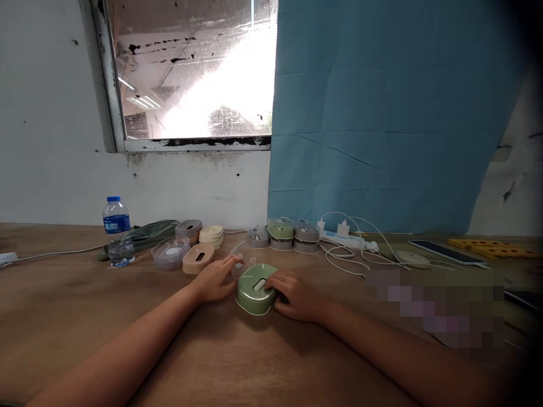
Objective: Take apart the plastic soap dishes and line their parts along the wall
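Two hands at one wooden table [63, 305]. Water bottle [117, 232]: far left, upright. Clear tray [171, 252], pink box [198, 259]: side by side. Left hand [216, 281]: fingers loose, tips touching a clear piece [238, 267]. Green box [255, 289]: centre, on the wood, between both hands. Right hand [298, 295]: clasping its right side. Power strip [343, 238]: behind, right.

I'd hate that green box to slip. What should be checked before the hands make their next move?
1. Green box flat on the table: ok.
2. Right hand on the box: ok, fingers rest on its lid.
3. Left hand gripping the box: cannot tell; it lies at the box's left edge, by a clear piece.
4. Lid seated all round: cannot tell.
5. Water bottle clear of both arms: ok, upright, far left.
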`<move>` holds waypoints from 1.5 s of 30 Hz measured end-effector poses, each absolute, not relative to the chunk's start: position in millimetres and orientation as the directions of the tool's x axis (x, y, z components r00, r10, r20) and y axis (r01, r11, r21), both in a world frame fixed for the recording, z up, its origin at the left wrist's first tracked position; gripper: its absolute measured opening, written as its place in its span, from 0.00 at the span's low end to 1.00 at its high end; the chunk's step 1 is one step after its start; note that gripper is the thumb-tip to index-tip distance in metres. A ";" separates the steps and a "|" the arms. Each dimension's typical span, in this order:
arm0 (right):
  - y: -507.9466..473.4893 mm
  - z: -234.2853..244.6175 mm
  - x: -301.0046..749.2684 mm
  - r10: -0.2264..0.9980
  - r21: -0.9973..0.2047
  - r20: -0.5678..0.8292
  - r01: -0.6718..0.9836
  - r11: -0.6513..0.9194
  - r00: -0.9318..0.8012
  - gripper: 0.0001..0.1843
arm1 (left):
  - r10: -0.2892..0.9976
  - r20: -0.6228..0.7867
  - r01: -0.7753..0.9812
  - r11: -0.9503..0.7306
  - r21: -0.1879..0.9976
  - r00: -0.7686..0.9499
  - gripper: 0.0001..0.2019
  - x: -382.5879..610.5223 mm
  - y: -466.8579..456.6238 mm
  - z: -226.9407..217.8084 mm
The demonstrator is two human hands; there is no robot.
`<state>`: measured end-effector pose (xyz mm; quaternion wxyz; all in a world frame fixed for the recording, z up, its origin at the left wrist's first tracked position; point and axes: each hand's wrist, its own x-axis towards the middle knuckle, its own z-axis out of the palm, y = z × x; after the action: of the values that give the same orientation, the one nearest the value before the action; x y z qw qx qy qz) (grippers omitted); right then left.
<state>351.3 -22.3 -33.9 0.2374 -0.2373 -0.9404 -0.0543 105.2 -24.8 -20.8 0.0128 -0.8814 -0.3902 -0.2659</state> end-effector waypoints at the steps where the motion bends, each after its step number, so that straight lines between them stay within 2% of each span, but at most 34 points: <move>1: -22.2 -33.9 351.2 0.428 -0.012 0.474 0.480 0.877 -0.770 0.16 | 0.687 0.444 0.677 -0.705 0.213 0.576 0.22 103.8 -24.1 -21.0; 4: -21.7 -34.0 351.2 0.444 -0.022 0.481 0.496 0.868 -0.756 0.16 | 0.670 0.384 0.652 -0.732 0.198 0.636 0.19 96.9 -19.8 -22.4; 7: -21.7 -33.7 351.2 0.443 -0.033 0.488 0.491 0.870 -0.752 0.16 | 0.627 0.368 0.654 -0.754 0.065 0.687 0.14 90.9 -13.6 -24.4; 11: -22.3 -32.9 351.0 0.447 -0.039 0.491 0.493 0.869 -0.748 0.17 | 0.592 0.379 0.680 -0.716 -0.158 0.712 0.12 89.0 -6.8 -25.9; 14: -22.0 -33.3 351.0 0.442 -0.034 0.493 0.491 0.870 -0.749 0.17 | 0.578 0.447 0.726 -0.611 -0.317 0.682 0.10 87.8 -5.8 -22.9; 16: -21.3 -33.8 351.2 0.437 -0.033 0.495 0.486 0.873 -0.751 0.17 | 0.578 0.530 0.782 -0.513 -0.355 0.620 0.11 84.4 -6.6 -19.2; 21: -20.3 -34.8 351.3 0.436 -0.035 0.494 0.484 0.874 -0.752 0.18 | 0.551 0.689 0.879 -0.366 -0.306 0.470 0.11 66.8 -6.1 -12.3; 29: -21.5 -33.7 351.3 0.442 -0.038 0.486 0.487 0.873 -0.754 0.19 | 0.526 0.825 0.979 -0.128 -0.160 0.204 0.13 23.2 -8.6 1.4; 36: -20.5 -34.3 351.1 0.433 -0.031 0.495 0.482 0.875 -0.753 0.19 | 0.655 0.754 0.999 -0.018 -0.043 0.044 0.15 -36.7 -20.4 8.9; 45: -19.6 -34.7 351.6 0.427 -0.035 0.506 0.477 0.878 -0.749 0.16 | 0.834 0.545 0.993 -0.118 0.030 0.083 0.17 -66.6 -20.0 0.7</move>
<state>351.6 -19.6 -34.7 0.2584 -0.2422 -0.9339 -0.0485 -66.6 -20.0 0.7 0.1780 -0.7139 -0.6398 -0.2221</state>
